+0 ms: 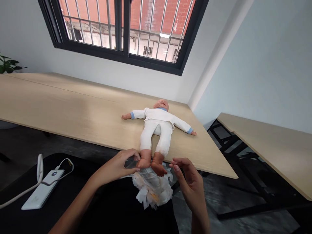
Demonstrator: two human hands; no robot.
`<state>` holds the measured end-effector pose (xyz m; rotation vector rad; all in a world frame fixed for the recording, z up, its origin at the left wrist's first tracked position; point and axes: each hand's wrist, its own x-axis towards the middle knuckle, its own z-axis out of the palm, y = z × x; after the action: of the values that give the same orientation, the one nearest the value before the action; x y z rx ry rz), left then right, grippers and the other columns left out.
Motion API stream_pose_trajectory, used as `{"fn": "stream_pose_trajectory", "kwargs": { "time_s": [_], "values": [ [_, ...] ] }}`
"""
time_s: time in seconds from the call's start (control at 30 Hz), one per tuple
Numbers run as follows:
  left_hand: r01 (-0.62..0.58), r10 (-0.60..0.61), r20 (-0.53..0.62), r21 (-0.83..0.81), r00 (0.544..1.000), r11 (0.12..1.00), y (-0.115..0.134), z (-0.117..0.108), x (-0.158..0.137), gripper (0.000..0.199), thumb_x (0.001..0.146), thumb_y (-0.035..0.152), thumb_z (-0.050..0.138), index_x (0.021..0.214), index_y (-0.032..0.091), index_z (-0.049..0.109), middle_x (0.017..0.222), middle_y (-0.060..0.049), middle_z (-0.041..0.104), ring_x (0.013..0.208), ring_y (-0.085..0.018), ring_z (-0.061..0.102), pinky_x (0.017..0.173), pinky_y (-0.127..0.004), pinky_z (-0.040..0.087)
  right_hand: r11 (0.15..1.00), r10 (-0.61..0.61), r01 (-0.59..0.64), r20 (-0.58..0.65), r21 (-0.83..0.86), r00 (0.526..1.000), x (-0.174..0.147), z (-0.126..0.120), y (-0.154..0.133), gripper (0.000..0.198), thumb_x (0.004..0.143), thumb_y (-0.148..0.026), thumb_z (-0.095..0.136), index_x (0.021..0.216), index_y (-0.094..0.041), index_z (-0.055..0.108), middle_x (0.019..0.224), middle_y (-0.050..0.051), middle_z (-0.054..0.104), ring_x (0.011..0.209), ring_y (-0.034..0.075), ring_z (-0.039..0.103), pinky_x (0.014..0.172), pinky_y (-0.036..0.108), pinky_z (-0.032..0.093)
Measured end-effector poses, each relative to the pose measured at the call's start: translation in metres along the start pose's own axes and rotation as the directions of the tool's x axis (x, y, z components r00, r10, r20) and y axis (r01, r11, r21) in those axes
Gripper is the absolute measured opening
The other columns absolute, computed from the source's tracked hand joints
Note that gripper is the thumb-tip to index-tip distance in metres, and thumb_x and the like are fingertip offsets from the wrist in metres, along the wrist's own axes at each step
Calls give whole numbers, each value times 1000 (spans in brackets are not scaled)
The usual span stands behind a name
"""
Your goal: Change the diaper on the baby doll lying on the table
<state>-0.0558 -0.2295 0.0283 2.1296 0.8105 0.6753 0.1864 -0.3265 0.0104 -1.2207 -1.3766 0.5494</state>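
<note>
A baby doll [158, 125] in a white outfit with blue cuffs and collar lies on its back on the wooden table [80, 110]. Its arms are spread and its bare feet [159, 169] stick out past the near edge. Beside the foot on the left is my left hand [122, 165], thumb and fingers apart around the toe side; I cannot tell whether it touches. My right hand [188, 178] hovers right of the other foot, fingers bent, thumb apart, nothing in it. Below the feet, a crumpled bundle of thin whitish sheets [153, 188] rests on my lap.
A white power bank [44, 190] with a cable lies on a black surface at lower left. Another wooden table [273, 139] stands to the right across a gap. A barred window [126, 32] is behind, and a plant [9, 65] shows at far left.
</note>
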Motion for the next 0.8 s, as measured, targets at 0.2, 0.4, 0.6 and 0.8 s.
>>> {"fn": "stream_pose_trajectory", "kwargs": {
  "time_s": [0.2, 0.4, 0.6, 0.8],
  "values": [
    [8, -7, 5, -35, 1000, 999, 0, 1, 1, 6, 79, 22, 59, 84, 19, 58, 81, 2, 62, 77, -15, 58, 73, -25, 44, 1000, 22, -23, 35, 15, 999, 1, 7, 1, 15, 91, -33, 57, 102, -23, 61, 96, 2, 64, 89, 15, 63, 81, 26, 50],
    [-17, 9, -123, -69, 992, 998, 2, 2, 2, 11, 83, 28, 56, 85, 18, 57, 84, 0, 61, 79, -15, 57, 75, -26, 44, 1000, 1, -2, 89, 2, 996, 0, 13, -5, 15, 91, -33, 56, 99, -22, 63, 95, 3, 65, 90, 15, 62, 80, 25, 49],
    [-9, 6, -37, -73, 999, 997, 0, 4, 2, 9, 82, 26, 57, 85, 18, 56, 79, 2, 58, 75, -14, 55, 73, -25, 44, 1000, 9, -9, 87, 1, 996, 0, 11, -2, 16, 91, -34, 56, 97, -22, 63, 91, 2, 65, 86, 15, 63, 77, 25, 49],
    [-3, 4, 9, -75, 1000, 997, 1, 8, 3, 8, 82, 24, 57, 89, 19, 56, 82, 1, 58, 79, -15, 56, 75, -26, 43, 990, 68, -63, 40, -123, 997, 6, 2, 3, 22, 91, -40, 55, 95, -20, 62, 90, 3, 65, 86, 16, 62, 79, 28, 48]
  ]
}}
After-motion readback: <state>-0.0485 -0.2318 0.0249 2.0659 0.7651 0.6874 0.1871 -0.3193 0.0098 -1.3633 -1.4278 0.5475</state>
